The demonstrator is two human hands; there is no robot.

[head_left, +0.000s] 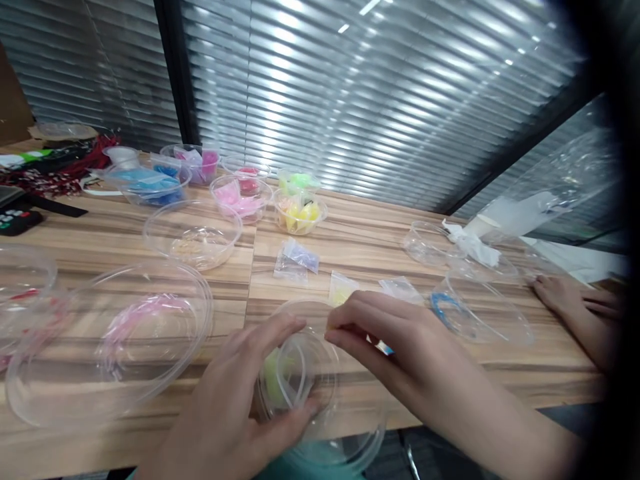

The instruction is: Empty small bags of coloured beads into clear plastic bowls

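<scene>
My left hand (240, 390) curves around a small clear plastic tub (323, 360) near the table's front edge, thumb and fingers at its rim. A yellow-green piece (276, 381) shows inside the tub. Just right of the rim, my right hand (400, 340) is closed in a pinch. What lies between its fingertips is too small to make out; a bit of blue shows beneath the palm. Beyond my hands lie a small bag with yellow contents (342, 291), a clear bag (401, 289) and a bag with purplish contents (300, 257).
Large clear bowls with pink strands (150, 320) stand on the left. Tubs of coloured pieces, including yellow ones (301, 215) and blue ones (155, 183), stand at the back. Blue strands (444, 311) lie in a right-hand tub, near another person's hand (560, 297).
</scene>
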